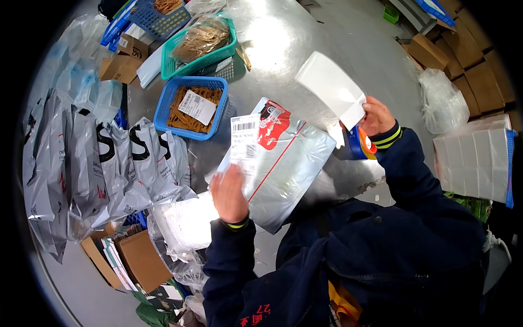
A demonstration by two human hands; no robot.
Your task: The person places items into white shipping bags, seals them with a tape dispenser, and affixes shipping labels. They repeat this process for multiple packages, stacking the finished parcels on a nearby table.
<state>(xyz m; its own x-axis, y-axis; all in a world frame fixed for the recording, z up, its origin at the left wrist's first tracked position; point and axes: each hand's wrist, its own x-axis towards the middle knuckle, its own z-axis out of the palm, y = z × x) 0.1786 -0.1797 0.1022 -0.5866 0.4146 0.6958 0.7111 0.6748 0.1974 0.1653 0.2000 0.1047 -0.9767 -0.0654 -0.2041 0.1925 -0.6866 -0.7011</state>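
Note:
A grey-white plastic mailer bag (pixel 289 174) with a red patch and a red line lies at the table's near edge. On its left part sits a white barcode label (pixel 245 143). My left hand (pixel 229 194) lies over the label's lower end, fingers stretched out and slightly blurred. At the right, my right hand (pixel 377 116) pinches the near end of a white paper strip (pixel 330 86), which curves up and away over the table. Just below that hand is a blue and orange object (pixel 360 143), partly hidden, its kind unclear.
A blue basket (pixel 222 111) of brown pieces with a label and a green basket (pixel 231 46) stand behind. Grey plastic bags (pixel 81 158) hang at the left, above an open cardboard box (pixel 143 260). A white bin (pixel 471 158) and stacked cartons (pixel 468 41) are at the right.

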